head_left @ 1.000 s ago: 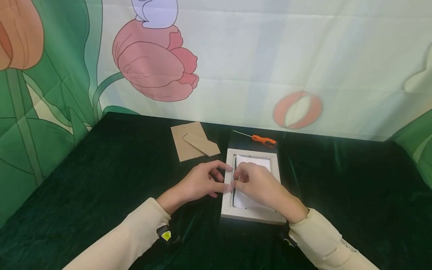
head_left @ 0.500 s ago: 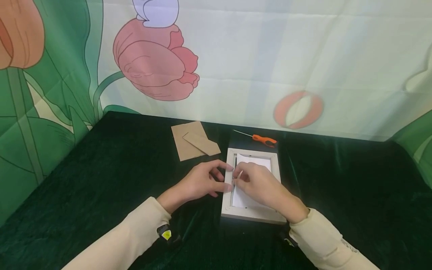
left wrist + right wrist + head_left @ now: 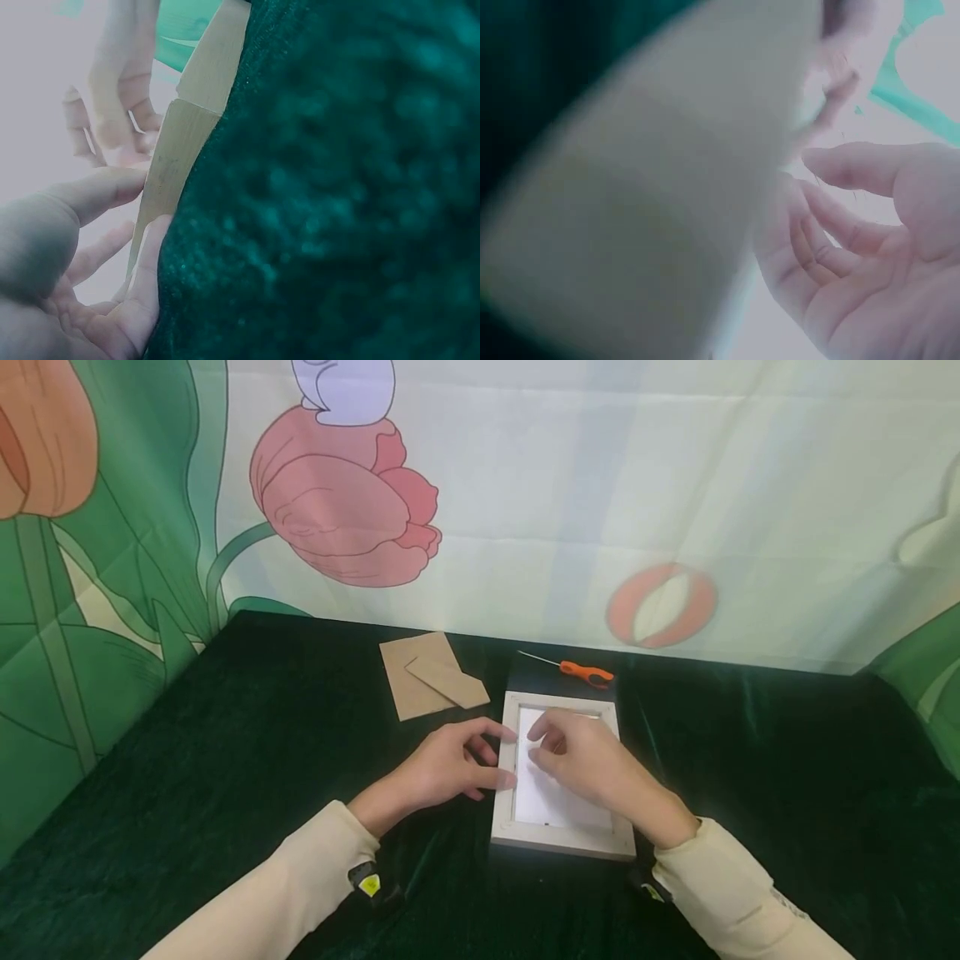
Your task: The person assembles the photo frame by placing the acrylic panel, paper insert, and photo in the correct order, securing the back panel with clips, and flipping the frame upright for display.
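A pale wooden picture frame (image 3: 558, 838) lies back up on the dark cloth, and a white sheet (image 3: 551, 802) fills its recess. My left hand (image 3: 442, 762) holds the frame's left rail in the head view, thumb and index fingertips on top of it. Seen from the left wrist, the rail's outer side (image 3: 176, 150) runs past the thumb, and another finger lies along it. My right hand (image 3: 585, 758) hovers low over the sheet, thumb and index apart with nothing visible between them. It covers the sheet's right part in the head view.
Two brown boards (image 3: 412, 697), one a narrow piece lying over the other, rest left behind the frame. An orange-handled screwdriver (image 3: 585, 674) lies just beyond it on a dark flat thing (image 3: 540, 679). A printed curtain (image 3: 525, 485) hangs behind the table.
The sheet's left edge, raised and pinched by my right fingers earlier, now lies flat against the left rail. My right hand has let go and drawn slightly right. My left hand stays put.
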Demonstrator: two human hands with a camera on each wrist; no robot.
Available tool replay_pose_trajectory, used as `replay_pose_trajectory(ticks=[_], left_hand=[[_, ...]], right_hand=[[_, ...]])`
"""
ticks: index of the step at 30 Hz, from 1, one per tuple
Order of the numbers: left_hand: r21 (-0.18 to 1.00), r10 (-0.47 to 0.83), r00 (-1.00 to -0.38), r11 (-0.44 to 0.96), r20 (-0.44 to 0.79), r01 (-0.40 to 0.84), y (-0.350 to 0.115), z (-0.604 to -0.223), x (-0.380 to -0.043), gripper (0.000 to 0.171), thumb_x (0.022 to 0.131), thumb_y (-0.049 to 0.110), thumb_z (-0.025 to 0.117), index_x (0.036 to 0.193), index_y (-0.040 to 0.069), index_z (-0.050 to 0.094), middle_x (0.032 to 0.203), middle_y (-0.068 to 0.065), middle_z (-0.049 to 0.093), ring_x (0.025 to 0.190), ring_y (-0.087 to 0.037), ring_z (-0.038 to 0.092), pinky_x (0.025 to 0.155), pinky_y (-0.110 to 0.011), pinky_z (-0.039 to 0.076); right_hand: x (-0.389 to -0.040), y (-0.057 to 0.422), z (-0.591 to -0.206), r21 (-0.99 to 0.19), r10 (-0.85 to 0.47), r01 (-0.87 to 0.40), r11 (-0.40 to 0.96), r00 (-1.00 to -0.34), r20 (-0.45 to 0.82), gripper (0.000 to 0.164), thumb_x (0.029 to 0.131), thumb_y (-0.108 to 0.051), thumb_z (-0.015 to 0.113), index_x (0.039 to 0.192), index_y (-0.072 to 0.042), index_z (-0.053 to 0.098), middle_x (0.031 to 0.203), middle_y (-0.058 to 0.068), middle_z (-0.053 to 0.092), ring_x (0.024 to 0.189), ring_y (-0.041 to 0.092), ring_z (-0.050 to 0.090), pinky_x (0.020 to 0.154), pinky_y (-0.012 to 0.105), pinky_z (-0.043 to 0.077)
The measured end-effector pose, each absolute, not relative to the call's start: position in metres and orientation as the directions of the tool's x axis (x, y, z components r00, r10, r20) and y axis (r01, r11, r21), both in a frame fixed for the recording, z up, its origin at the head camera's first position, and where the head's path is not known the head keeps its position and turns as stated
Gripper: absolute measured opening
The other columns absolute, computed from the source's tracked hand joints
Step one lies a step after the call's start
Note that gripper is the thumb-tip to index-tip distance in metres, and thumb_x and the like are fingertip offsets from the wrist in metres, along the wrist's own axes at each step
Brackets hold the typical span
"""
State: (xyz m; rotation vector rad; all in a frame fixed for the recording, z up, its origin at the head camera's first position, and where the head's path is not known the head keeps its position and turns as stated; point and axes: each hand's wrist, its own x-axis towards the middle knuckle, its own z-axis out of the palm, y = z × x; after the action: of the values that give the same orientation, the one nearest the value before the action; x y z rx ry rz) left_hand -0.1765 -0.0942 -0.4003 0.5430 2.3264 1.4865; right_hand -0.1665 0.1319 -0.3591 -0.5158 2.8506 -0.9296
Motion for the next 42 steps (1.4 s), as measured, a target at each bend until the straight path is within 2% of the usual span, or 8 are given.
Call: replay_pose_trajectory(ticks=[6, 9, 13, 20, 24, 33, 42], left_hand=[[0.910, 0.477, -0.876, 0.389, -0.068, 0.142, -0.093, -0.400, -0.177, 0.052, 0.092, 0.017, 0.086, 0.139, 0.011, 0.065, 0.103, -0.010, 0.065, 0.078, -0.024, 0.072, 0.073, -0.033, 0.064], [0.909, 0.476, -0.877, 0.391, -0.067, 0.142, -0.093, -0.401, -0.176, 0.052, 0.092, 0.016, 0.087, 0.139, 0.010, 0.065, 0.102, -0.010, 0.065, 0.077, -0.023, 0.072, 0.073, -0.033, 0.064], [0.910, 0.478, -0.876, 0.388, -0.063, 0.146, -0.094, -0.402, -0.176, 0.052, 0.092, 0.015, 0.086, 0.139, 0.010, 0.065, 0.102, -0.010, 0.065, 0.076, -0.023, 0.072, 0.073, -0.033, 0.064], [0.911, 0.480, -0.875, 0.384, -0.061, 0.147, -0.095, -0.402, -0.177, 0.052, 0.092, 0.017, 0.087, 0.139, 0.011, 0.065, 0.102, -0.010, 0.065, 0.077, -0.023, 0.072, 0.073, -0.033, 0.064], [0.912, 0.479, -0.875, 0.383, -0.063, 0.144, -0.094, -0.402, -0.177, 0.052, 0.091, 0.016, 0.087, 0.139, 0.011, 0.065, 0.103, -0.010, 0.065, 0.077, -0.023, 0.072, 0.072, -0.034, 0.065], [0.912, 0.480, -0.875, 0.382, -0.056, 0.151, -0.094, -0.402, -0.178, 0.052, 0.091, 0.016, 0.087, 0.139, 0.011, 0.065, 0.103, -0.011, 0.065, 0.077, -0.023, 0.072, 0.072, -0.033, 0.065], [0.911, 0.474, -0.878, 0.387, -0.066, 0.141, -0.094, -0.403, -0.178, 0.053, 0.091, 0.017, 0.087, 0.139, 0.010, 0.065, 0.103, -0.011, 0.064, 0.077, -0.023, 0.072, 0.073, -0.033, 0.065]], right_hand=[[-0.181, 0.167, -0.343, -0.600, -0.223, -0.198, 0.775, -0.974, 0.033, 0.024, 0.099, -0.017, 0.075, 0.120, -0.007, 0.073, 0.105, 0.010, 0.070, 0.090, 0.028, 0.064, 0.074, 0.035, 0.061], [-0.189, 0.187, -0.343, -0.618, -0.179, -0.148, 0.772, -0.984, 0.013, 0.029, 0.100, -0.019, 0.074, 0.126, -0.006, 0.070, 0.107, 0.012, 0.068, 0.087, 0.029, 0.065, 0.075, 0.037, 0.062], [-0.198, 0.208, -0.349, -0.643, -0.160, -0.116, 0.757, -0.987, -0.011, 0.033, 0.101, -0.020, 0.074, 0.130, -0.006, 0.067, 0.108, 0.014, 0.069, 0.082, 0.029, 0.067, 0.078, 0.042, 0.063], [-0.208, 0.226, -0.358, -0.686, -0.134, -0.044, 0.727, -0.988, -0.079, 0.037, 0.103, -0.028, 0.072, 0.135, -0.010, 0.067, 0.126, 0.018, 0.068, 0.093, 0.031, 0.068, 0.087, 0.046, 0.060], [-0.211, 0.231, -0.365, -0.725, -0.148, -0.011, 0.689, -0.981, -0.126, 0.041, 0.103, -0.032, 0.072, 0.137, -0.012, 0.066, 0.137, 0.019, 0.064, 0.100, 0.032, 0.069, 0.093, 0.048, 0.059], [-0.217, 0.242, -0.379, -0.746, -0.196, -0.002, 0.666, -0.965, -0.172, 0.051, 0.098, -0.045, 0.075, 0.140, -0.016, 0.067, 0.142, 0.014, 0.062, 0.114, 0.032, 0.065, 0.097, 0.050, 0.057], [-0.217, 0.242, -0.385, -0.753, -0.214, -0.009, 0.658, -0.961, -0.176, 0.050, 0.098, -0.044, 0.076, 0.140, -0.017, 0.068, 0.143, 0.013, 0.061, 0.115, 0.033, 0.062, 0.098, 0.051, 0.052]])
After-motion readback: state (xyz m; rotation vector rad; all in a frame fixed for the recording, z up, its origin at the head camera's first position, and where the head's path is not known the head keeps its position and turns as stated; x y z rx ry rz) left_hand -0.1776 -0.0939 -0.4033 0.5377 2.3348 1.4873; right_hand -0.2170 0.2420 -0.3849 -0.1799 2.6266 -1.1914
